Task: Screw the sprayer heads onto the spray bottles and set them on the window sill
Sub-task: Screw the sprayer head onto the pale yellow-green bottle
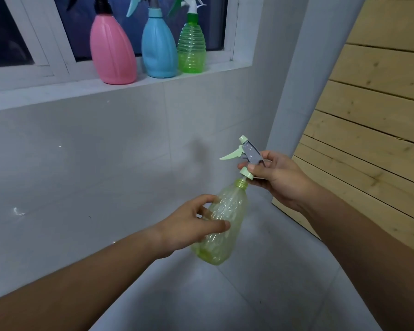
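Note:
My left hand (191,225) grips a pale yellow-green see-through spray bottle (221,225) around its body, tilted with the neck pointing up and right. My right hand (275,177) pinches a grey and light-green sprayer head (247,155) by its collar, held just above the bottle's threaded neck, with a small gap between collar and bottle. Three bottles with sprayer heads stand on the white window sill (58,89): a pink bottle (112,48), a blue bottle (158,44) and a green see-through bottle (191,44).
A pale tiled wall (93,151) runs below the sill, and a grey tiled floor (213,295) lies under my arms. A wall of light wooden planks (373,103) stands at the right. The sill has free room left of the pink bottle.

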The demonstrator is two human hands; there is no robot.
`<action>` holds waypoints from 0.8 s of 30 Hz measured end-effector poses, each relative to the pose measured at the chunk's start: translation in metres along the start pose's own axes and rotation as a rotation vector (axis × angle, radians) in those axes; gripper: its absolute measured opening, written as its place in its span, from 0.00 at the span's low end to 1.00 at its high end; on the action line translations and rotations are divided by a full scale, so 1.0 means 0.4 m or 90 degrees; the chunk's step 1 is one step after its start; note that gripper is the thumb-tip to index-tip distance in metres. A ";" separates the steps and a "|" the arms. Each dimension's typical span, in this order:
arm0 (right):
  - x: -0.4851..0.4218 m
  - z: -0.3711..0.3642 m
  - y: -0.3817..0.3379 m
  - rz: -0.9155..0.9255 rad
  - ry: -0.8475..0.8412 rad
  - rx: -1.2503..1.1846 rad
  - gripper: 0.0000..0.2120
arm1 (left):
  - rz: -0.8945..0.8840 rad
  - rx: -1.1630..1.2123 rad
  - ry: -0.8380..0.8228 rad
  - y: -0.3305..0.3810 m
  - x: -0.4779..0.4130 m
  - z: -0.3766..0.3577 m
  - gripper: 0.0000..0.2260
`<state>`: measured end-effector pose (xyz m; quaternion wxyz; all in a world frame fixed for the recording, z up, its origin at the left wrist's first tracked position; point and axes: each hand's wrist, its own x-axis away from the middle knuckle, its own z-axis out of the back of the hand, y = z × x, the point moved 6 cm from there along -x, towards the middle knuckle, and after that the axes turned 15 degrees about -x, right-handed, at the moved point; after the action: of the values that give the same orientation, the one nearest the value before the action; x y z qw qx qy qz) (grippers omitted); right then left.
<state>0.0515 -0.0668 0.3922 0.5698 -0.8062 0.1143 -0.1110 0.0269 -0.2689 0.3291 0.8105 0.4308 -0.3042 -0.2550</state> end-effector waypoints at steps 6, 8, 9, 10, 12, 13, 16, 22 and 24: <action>-0.004 0.007 -0.018 0.045 -0.003 0.105 0.11 | 0.010 -0.008 0.006 -0.004 -0.001 0.012 0.26; -0.001 -0.007 -0.003 0.027 -0.036 0.131 0.09 | 0.002 0.000 0.016 -0.002 -0.003 0.012 0.27; 0.000 -0.014 0.006 0.017 -0.050 0.129 0.09 | -0.004 0.001 0.021 -0.001 -0.003 0.012 0.28; -0.001 -0.018 0.014 0.009 -0.058 0.120 0.09 | -0.010 0.000 0.027 0.000 -0.005 0.012 0.28; -0.002 -0.023 0.025 -0.004 -0.067 0.089 0.09 | -0.019 0.002 0.036 0.002 -0.004 0.014 0.28; -0.003 -0.025 0.027 -0.010 -0.071 0.074 0.10 | -0.023 0.008 0.042 0.002 -0.003 0.015 0.27; -0.008 -0.025 0.031 -0.016 -0.075 0.084 0.12 | -0.032 0.026 0.039 0.001 -0.001 0.014 0.25; -0.008 -0.022 0.030 -0.003 -0.079 0.085 0.14 | -0.015 0.112 -0.023 0.007 0.005 -0.007 0.21; -0.006 -0.023 0.029 -0.015 -0.099 0.053 0.17 | 0.000 0.148 -0.052 0.004 0.004 -0.013 0.20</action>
<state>0.0458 -0.0781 0.3841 0.6089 -0.7891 0.0555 -0.0595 0.0320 -0.2662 0.3287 0.7420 0.5110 -0.3647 -0.2352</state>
